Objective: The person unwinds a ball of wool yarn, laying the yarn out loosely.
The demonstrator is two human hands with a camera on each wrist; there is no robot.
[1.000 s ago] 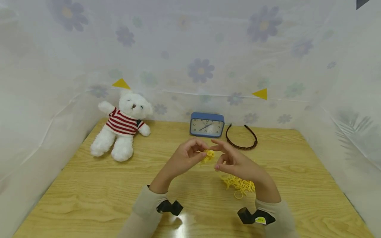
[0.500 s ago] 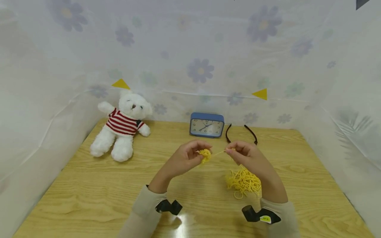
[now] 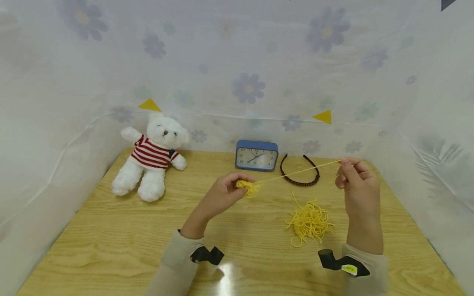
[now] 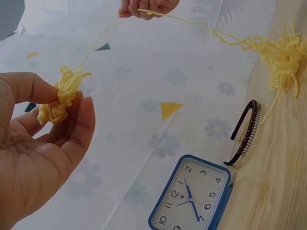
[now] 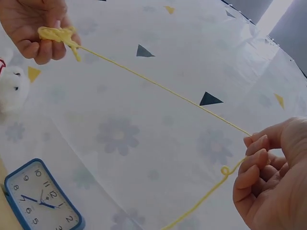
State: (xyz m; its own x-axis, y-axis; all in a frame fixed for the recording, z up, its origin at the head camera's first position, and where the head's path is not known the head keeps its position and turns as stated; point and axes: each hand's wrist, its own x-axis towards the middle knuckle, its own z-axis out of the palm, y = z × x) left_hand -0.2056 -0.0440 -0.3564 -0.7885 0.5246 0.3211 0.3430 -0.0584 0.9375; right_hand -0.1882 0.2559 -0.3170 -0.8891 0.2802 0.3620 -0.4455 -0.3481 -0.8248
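My left hand [image 3: 220, 197] pinches a small tangled bundle of yellow yarn [image 3: 247, 188] between thumb and fingers, raised above the table. From that bundle a single yarn strand [image 5: 158, 87] runs taut to my right hand [image 3: 361, 193], whose thumb and fingertips pinch it at the right. In the right wrist view a looser length of the strand hangs below those fingers with a small curl in it. A loose heap of yellow yarn [image 3: 311, 222] lies on the table between the hands, nearer the right one.
A blue alarm clock [image 3: 256, 155] stands at the back of the wooden table [image 3: 129, 246]. Right of it lies a dark beaded headband [image 3: 301, 183]. A white teddy bear [image 3: 152, 156] in a striped shirt leans at the back left. Flower-patterned sheeting [image 3: 207, 49] encloses the table.
My right hand came to the left hand's bundle, took hold of the strand, and drew it far out to the right. The left hand shifted slightly left, still holding the bundle.
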